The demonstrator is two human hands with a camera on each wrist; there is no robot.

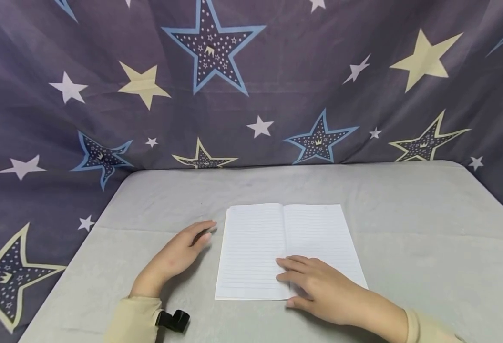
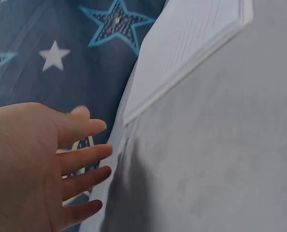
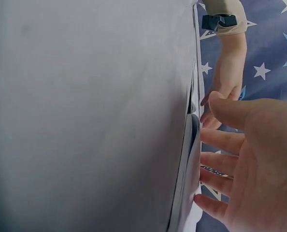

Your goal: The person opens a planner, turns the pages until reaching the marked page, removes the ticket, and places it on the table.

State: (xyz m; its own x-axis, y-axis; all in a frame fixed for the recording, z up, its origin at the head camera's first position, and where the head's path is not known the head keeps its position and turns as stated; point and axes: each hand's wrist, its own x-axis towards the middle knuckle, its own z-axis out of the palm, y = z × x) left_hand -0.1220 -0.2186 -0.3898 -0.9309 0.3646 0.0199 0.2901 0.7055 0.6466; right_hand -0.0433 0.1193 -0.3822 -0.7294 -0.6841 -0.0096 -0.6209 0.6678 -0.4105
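1. At the far left, and across the back, hung a dark purple-grey fabric curtain (image 1: 15, 124) printed with white, pale yellow and blue-outlined stars.

2. A beige cloth sleeve (image 1: 131, 321) covered the person's left forearm, with a small black device (image 1: 174, 321) at its cuff.

3. The bare left hand (image 1: 171, 257) was released and held nothing. Its fingers, slightly bent and spread, pointed toward the notebook's left edge, just beside it but apart from it.

4. A white paper notebook (image 1: 251, 243) with ruled lines lay open and flat near the middle of the table, its centre fold running from the far edge toward the person.

5. The bare right hand (image 1: 322, 288) was also released, grasping nothing. It lay over the lower part of the right page, fingers extended leftward across the fold, fingertips over the left page; its thumb was by the lower edge.

6. A second beige cloth sleeve (image 1: 427, 328) ended at the right wrist.

7. A light grey cloth-covered table (image 1: 440, 267) extended beyond the notebook to the right.
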